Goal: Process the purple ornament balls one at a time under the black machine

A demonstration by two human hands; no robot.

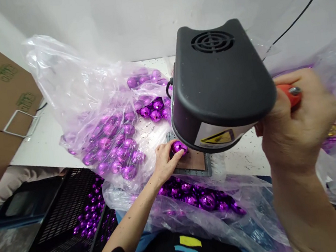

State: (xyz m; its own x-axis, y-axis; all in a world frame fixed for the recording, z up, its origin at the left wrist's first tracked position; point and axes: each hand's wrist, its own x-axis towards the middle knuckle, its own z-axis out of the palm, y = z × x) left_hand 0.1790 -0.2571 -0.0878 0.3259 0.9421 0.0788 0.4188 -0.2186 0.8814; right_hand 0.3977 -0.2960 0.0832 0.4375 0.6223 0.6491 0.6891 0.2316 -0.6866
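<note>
A big, smooth, black machine cover [220,82] with a rounded front is shining a little. Its top is showing a round vent [213,41] made of rings. Thin, crinkly plastic bag [64,77] is spreading over the white table [40,147], and shiny balls [106,146] are showing through it.

The purple ball [179,147] is glittering like a mirror, with lots of tiny flat sides. It is sitting in the left hand [164,161], over a brown board [192,160] beside the machine's front. The left thumb and fingers are pinching it. I cannot tell if it is touching the board. The right hand [299,126] is wrapping its fingers around a red handle [284,92].

More purple balls [208,201] are lying in plastic near the person's lap. A black crate [57,233] with holes is holding small purple beads [89,217]. A cardboard box [3,109] is standing at the left. The black cover is hiding part of the table.
</note>
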